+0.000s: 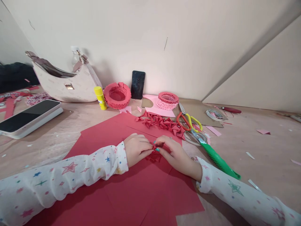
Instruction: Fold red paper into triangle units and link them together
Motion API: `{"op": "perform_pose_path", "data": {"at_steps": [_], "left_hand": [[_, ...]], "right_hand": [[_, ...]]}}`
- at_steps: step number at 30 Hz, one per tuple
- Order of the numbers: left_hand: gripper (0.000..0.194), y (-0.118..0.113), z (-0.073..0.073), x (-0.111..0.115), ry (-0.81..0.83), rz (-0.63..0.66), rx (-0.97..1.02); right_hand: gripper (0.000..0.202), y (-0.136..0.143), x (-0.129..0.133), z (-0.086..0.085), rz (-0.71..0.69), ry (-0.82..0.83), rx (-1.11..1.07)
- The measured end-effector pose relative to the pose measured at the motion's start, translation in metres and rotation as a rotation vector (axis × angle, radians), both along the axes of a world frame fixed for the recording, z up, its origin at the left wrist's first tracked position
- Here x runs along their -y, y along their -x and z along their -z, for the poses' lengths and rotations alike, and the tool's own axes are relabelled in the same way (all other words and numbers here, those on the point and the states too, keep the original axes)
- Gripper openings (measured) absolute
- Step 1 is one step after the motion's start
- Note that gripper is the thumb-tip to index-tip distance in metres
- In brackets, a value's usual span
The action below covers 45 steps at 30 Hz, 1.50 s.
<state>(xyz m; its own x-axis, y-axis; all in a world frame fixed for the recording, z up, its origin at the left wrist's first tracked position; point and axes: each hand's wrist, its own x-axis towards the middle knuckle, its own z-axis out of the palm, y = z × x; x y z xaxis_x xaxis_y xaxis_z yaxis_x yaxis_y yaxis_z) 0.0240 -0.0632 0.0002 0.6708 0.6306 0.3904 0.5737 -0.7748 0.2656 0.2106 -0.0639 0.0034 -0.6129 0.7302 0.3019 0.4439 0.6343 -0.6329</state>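
Observation:
My left hand and my right hand meet over large red paper sheets. The fingertips of both pinch a small folded red paper piece, partly covered by the fingers. Just below them, more folded red paper shows, partly hidden by my right hand. Beyond the hands lies a heap of folded red paper triangles. Two rings built from folded paper stand farther back: a red ring at left and a pink-and-red ring at right.
A yellow glue stick, a white handbag and a dark phone stand along the wall. Another phone lies left. Scissors, a green-handled cutter, tape, cardboard and paper scraps lie right.

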Motion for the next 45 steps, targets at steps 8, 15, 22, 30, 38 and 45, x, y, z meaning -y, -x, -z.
{"op": "perform_pose_path", "data": {"at_steps": [8, 15, 22, 30, 38, 45], "left_hand": [[0.025, -0.006, -0.001, 0.004, 0.041, 0.023, -0.070], [0.020, -0.007, 0.003, 0.004, 0.061, -0.004, -0.046], [0.016, -0.007, 0.002, 0.004, 0.039, -0.047, -0.033], [0.021, -0.004, 0.002, 0.002, -0.002, -0.135, -0.066], [0.021, -0.003, 0.001, 0.001, 0.043, -0.142, -0.040], [0.019, -0.003, -0.002, 0.001, 0.074, -0.149, -0.046]], "right_hand": [[0.011, -0.001, -0.001, -0.001, 0.045, -0.084, -0.099], [0.013, -0.002, 0.000, 0.005, 0.146, -0.057, -0.041], [0.014, -0.001, -0.003, -0.001, 0.138, -0.134, -0.026], [0.010, -0.003, -0.002, -0.005, 0.085, -0.330, 0.042], [0.010, -0.004, 0.000, -0.005, 0.020, -0.482, 0.096], [0.011, -0.005, 0.001, -0.003, -0.004, -0.521, 0.122]]}}
